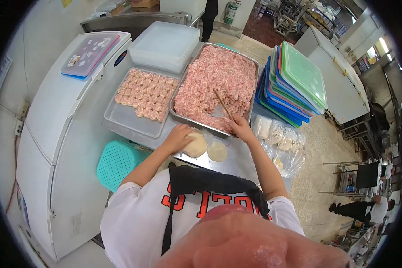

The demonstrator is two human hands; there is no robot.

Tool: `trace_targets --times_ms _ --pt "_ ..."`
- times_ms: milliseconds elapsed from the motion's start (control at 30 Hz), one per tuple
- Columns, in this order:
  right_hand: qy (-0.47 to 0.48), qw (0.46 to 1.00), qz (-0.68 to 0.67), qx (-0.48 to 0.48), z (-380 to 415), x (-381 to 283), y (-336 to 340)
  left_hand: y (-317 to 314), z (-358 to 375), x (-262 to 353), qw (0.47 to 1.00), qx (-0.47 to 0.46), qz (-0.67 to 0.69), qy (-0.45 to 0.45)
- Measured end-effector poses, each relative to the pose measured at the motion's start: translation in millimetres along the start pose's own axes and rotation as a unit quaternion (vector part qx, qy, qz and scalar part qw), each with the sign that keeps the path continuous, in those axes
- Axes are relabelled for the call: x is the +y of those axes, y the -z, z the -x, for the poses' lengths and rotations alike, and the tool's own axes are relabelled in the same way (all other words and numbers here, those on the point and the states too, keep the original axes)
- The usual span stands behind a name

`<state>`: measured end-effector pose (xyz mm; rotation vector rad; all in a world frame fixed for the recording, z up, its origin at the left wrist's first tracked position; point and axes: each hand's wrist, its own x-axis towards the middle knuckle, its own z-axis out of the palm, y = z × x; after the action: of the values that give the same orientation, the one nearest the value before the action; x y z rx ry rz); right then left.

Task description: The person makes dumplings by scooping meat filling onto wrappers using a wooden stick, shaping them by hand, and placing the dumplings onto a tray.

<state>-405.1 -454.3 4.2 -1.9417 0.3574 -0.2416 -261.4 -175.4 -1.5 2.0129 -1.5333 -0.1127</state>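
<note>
My right hand (pixel 240 128) is closed on a thin wooden stick (pixel 223 102), whose far end reaches into the ground meat (pixel 219 71) in a large metal tray (pixel 192 121). My left hand (pixel 177 138) rests at the left side of a stack of round dough wrappers (pixel 195 145); its fingers are partly bunched, and whether they grip a wrapper is unclear. A single round wrapper (pixel 217 152) lies flat on the metal table just right of the stack. Left of the meat, a clear tray (pixel 134 122) holds rows of small filled dumplings (pixel 146 94).
Stacked clear trays (pixel 164 42) stand behind the dumplings. Colored lids (pixel 295 80) are piled at the right, with plastic-bagged dough (pixel 279 138) before them. A turquoise stool (pixel 118 165) and a white freezer (pixel 53 134) are at left. A person (pixel 366 209) stands far right.
</note>
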Motion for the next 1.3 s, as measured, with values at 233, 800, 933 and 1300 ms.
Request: trace_targets --times_ms 233,800,933,1300 --pt "0.045 0.997 0.041 0.053 0 -5 1 22 -10 32 0.986 0.136 0.094 -0.008" --pt "0.046 0.997 0.042 0.041 -1 3 0 8 -34 40 0.989 -0.144 0.003 0.011" --pt "-0.005 0.999 0.016 0.037 1 3 -2 25 -24 41 0.99 -0.13 0.046 -0.017" --pt "0.004 0.996 0.056 0.07 1 -4 -1 35 -32 37 0.985 0.065 0.158 -0.021"
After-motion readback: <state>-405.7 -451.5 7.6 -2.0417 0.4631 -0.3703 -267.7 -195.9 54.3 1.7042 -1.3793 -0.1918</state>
